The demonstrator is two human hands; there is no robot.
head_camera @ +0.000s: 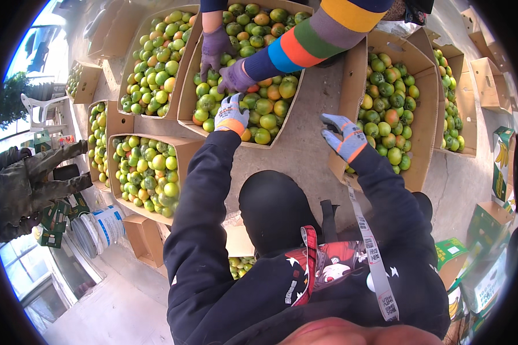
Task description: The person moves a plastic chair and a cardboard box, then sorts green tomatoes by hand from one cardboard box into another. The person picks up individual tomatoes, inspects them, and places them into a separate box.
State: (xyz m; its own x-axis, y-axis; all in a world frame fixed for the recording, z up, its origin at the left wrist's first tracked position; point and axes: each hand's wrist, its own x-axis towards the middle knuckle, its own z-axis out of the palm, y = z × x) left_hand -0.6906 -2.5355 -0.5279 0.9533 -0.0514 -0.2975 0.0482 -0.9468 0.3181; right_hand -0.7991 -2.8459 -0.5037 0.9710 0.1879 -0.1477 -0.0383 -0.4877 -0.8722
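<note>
My left hand (232, 114), in a grey glove with an orange cuff, reaches over the near side of a cardboard box (184, 103) full of green and reddish tomatoes (267, 121). Its fingertips are down among the fruit, so a grip on any tomato cannot be made out. My right hand (344, 134), gloved alike, hovers at the left wall of another box (343, 99) of tomatoes (388, 116). Its fingers are apart, with nothing between them. Just beyond my left hand, a co-worker's two purple-gloved hands (237, 76) touch tomatoes in the same middle box.
The co-worker's striped sleeve (304, 45) crosses the middle box. More tomato boxes stand at left (185, 148) and far right (468, 108). Concrete floor (285, 155) shows between the boxes. A white bucket (108, 226), a plastic chair (47, 108) and another person's legs (47, 168) are farther left.
</note>
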